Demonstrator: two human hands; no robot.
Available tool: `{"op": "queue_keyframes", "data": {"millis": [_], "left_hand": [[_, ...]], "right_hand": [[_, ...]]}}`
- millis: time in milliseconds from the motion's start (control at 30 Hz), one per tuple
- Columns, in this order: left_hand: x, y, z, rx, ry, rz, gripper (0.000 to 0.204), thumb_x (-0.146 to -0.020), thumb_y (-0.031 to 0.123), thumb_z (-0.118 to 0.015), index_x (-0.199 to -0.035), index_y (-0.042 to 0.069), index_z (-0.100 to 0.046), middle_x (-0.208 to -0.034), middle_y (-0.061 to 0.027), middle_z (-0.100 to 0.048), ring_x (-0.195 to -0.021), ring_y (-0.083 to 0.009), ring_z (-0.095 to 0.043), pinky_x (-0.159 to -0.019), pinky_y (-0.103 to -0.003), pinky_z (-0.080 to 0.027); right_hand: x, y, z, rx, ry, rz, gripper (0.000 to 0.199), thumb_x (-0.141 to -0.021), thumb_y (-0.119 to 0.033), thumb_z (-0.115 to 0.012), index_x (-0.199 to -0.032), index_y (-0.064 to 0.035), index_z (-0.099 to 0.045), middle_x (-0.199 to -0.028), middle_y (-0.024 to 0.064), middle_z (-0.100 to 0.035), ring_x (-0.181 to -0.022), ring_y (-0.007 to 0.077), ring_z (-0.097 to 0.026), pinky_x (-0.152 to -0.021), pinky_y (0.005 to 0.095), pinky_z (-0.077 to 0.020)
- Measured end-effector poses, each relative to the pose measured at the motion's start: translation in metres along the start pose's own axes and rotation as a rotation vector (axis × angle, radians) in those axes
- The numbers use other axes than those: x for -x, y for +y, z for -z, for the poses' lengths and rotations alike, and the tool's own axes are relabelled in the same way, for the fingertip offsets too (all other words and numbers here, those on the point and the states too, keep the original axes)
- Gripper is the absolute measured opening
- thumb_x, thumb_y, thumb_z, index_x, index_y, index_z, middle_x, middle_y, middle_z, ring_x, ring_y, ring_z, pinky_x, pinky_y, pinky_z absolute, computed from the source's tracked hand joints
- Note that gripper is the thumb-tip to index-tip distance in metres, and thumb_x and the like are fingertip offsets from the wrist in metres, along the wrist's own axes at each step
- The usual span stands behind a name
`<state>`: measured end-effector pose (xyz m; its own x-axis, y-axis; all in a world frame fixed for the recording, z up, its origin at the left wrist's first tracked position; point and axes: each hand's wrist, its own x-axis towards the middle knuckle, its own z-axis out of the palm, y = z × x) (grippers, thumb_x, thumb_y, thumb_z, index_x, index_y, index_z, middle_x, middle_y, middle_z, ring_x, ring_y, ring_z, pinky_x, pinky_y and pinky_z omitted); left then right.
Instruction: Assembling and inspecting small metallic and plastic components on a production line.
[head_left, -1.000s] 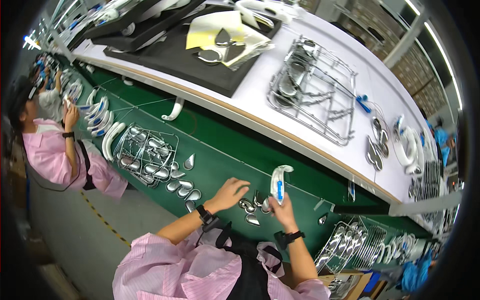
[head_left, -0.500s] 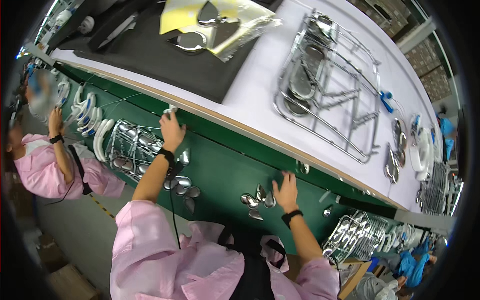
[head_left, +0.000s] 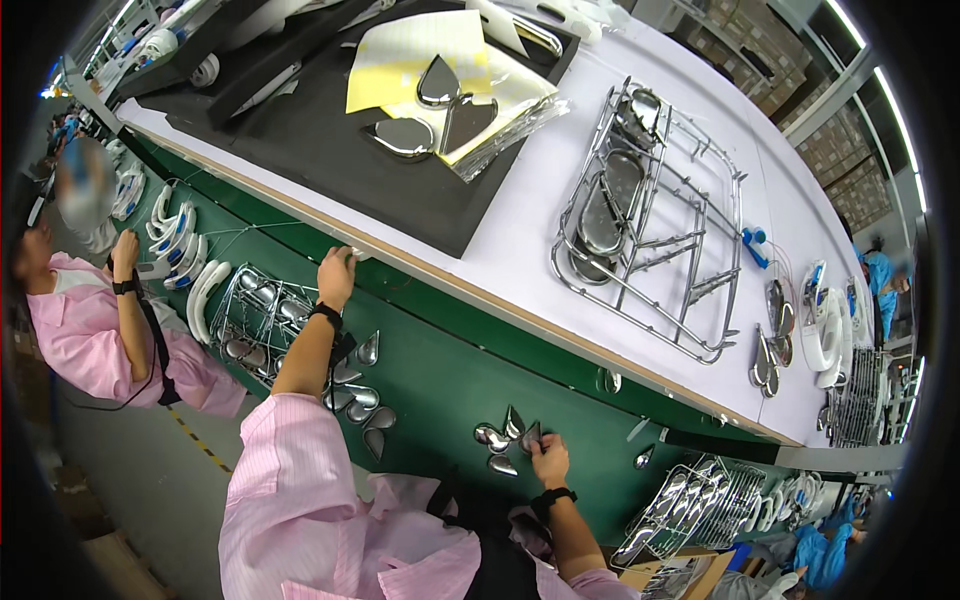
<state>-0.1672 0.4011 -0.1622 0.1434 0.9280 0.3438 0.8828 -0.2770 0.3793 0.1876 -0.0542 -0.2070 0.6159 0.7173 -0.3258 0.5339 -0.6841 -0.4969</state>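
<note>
My right hand [head_left: 549, 462] has its fingers closed on a shiny teardrop-shaped chrome piece [head_left: 531, 436]. That piece belongs to a small cluster of similar chrome teardrops [head_left: 501, 464] on the green bench. Farther left, my left hand [head_left: 337, 277] reaches to the raised white table's wooden edge, its fingers pinched together. Something small and pale shows at its fingertips, too small to name. Below that forearm, more chrome teardrops [head_left: 363, 399] lie in a loose group, with a single teardrop [head_left: 369, 348] just above them.
A wire rack [head_left: 245, 318] of chrome parts and white curved parts [head_left: 205, 298] stand left, beside a co-worker in a pink sleeve [head_left: 80, 330]. Above, the white table [head_left: 520, 230] carries a large wire rack [head_left: 690, 255] and yellow sheets [head_left: 420, 55]. Another loaded rack [head_left: 690, 500] sits right.
My right hand has moved down and left, from open fingers beside the cluster to a grip on one teardrop. My left hand stays near the table edge. The whole view has shifted a little.
</note>
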Motion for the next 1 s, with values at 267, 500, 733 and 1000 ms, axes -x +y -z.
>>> {"op": "queue_keyframes", "data": {"millis": [267, 500, 733, 1000], "left_hand": [[-0.013, -0.004, 0.022, 0.796, -0.017, 0.512, 0.023, -0.094, 0.018, -0.057, -0.112, 0.003, -0.052, -0.1, -0.0105, -0.065, -0.078, -0.0206, -0.069, -0.058, -0.031, -0.055], [-0.006, -0.043, 0.043, 1.18, 0.297, 0.544, 0.024, -0.1, 0.022, -0.048, -0.113, 0.003, -0.039, -0.102, -0.0145, -0.059, -0.084, -0.0267, -0.069, -0.069, -0.03, -0.056], [0.017, -0.124, 0.04, 0.491, 0.4, 0.499, 0.024, -0.095, 0.015, -0.052, -0.115, 0.001, -0.046, -0.09, -0.0149, -0.065, -0.073, -0.0233, -0.066, -0.067, -0.034, -0.051], [0.041, -0.138, 0.03, 0.154, 0.141, 0.544, 0.05, -0.09, 0.013, -0.06, -0.136, 0.004, -0.042, -0.089, -0.0154, -0.065, -0.078, -0.0283, -0.064, -0.075, -0.038, -0.05]], "right_hand": [[-0.002, 0.031, -0.006, -0.188, 0.045, -0.04, 0.022, -0.081, -0.02, -0.07, -0.089, -0.003, -0.058, -0.078, 0.0139, -0.065, -0.073, 0.0346, -0.063, -0.068, 0.0433, -0.0493], [-0.001, 0.028, -0.008, -0.192, 0.026, -0.014, 0.022, -0.082, -0.02, -0.069, -0.091, -0.0033, -0.057, -0.08, 0.0131, -0.066, -0.076, 0.0326, -0.065, -0.07, 0.0419, -0.0503], [-0.004, 0.035, -0.016, -0.254, 0.02, -0.008, 0.023, -0.082, -0.02, -0.07, -0.089, -0.0032, -0.056, -0.08, 0.0137, -0.065, -0.074, 0.0325, -0.064, -0.069, 0.0414, -0.0497], [-0.003, 0.034, -0.009, -0.253, 0.075, -0.028, 0.023, -0.084, -0.015, -0.067, -0.093, -0.0018, -0.051, -0.079, 0.015, -0.063, -0.073, 0.0319, -0.064, -0.067, 0.0406, -0.0503]]}}
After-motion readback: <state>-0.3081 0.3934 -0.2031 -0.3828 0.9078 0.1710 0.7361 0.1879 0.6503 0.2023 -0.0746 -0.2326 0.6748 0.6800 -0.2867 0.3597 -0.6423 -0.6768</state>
